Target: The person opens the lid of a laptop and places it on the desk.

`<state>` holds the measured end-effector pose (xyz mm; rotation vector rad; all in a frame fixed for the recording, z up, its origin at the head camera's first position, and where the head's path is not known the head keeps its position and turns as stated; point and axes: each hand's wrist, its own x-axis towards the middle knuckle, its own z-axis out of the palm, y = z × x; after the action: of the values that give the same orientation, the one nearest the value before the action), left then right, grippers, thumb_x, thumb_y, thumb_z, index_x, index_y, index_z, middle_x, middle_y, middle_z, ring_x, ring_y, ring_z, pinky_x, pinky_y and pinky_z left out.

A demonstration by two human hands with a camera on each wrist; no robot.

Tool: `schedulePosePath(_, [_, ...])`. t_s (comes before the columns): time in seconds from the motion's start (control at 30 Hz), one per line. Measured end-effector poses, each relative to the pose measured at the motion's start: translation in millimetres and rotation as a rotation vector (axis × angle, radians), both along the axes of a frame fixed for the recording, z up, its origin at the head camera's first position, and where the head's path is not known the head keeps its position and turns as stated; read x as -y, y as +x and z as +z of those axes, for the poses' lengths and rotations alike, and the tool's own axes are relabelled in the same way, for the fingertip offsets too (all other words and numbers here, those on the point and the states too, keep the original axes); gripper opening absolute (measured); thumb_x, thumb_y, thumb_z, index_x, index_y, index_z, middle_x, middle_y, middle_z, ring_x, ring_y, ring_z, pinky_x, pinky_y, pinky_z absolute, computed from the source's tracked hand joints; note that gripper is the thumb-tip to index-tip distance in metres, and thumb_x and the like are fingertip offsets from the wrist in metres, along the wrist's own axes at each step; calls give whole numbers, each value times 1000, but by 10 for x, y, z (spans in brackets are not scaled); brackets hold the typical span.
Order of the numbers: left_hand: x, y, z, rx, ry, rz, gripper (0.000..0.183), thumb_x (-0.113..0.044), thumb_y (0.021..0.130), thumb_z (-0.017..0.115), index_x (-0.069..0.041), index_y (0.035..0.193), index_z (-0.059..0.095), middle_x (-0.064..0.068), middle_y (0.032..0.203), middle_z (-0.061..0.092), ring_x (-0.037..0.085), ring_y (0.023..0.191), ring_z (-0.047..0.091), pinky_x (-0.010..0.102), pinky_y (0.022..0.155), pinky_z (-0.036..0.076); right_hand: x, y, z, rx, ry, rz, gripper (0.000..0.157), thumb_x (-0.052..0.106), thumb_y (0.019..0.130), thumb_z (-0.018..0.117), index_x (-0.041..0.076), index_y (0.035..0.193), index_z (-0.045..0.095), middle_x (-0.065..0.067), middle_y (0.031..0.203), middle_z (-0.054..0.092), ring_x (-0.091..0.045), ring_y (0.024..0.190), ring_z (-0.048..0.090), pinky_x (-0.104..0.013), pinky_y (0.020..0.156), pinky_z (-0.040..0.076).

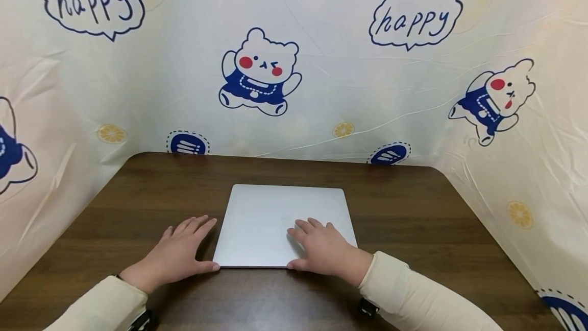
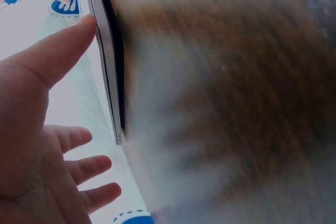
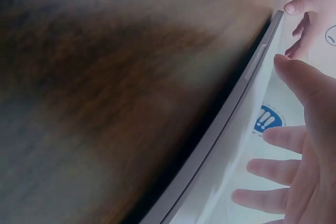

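A closed silver laptop [image 1: 266,223] lies flat on the brown wooden table [image 1: 184,183], its front edge toward me. My left hand [image 1: 176,252] is beside its left side, fingers spread, with the thumb tip right at the near left corner. Over the right part of the lid is my right hand [image 1: 323,249], fingers spread and its thumb close to the front edge. In the left wrist view the thumb meets the thin side of the laptop [image 2: 105,51]. The right wrist view shows the thumb of my right hand [image 3: 310,124] just above the laptop's edge [image 3: 220,124].
A pale curtain [image 1: 331,91] printed with bears and the word "happy" hangs around the back and both sides of the table. Cream sleeves cover both forearms, and a dark band [image 1: 368,307] sits under the right cuff.
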<state>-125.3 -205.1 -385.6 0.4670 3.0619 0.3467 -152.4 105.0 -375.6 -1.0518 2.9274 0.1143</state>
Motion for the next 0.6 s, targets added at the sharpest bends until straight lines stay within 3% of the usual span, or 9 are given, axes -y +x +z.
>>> schedulePosePath(0.23, [8, -14, -68, 11, -2, -6, 99, -71, 61, 62, -9, 135, 39, 16, 136, 37, 41, 124, 30, 70, 86, 21, 15, 21, -5, -8, 4, 21, 68, 64, 77, 52, 19, 128, 48, -8, 133, 45, -30, 118, 45, -52, 80, 43])
schedulePosePath(0.6, [5, -15, -57, 23, -4, -10, 97, -69, 61, 63, -8, 133, 42, 17, 136, 37, 41, 124, 30, 70, 86, 22, 39, 35, -32, -21, 20, 42, 66, 60, 77, 57, 19, 127, 49, -9, 130, 47, -29, 115, 47, -51, 79, 44])
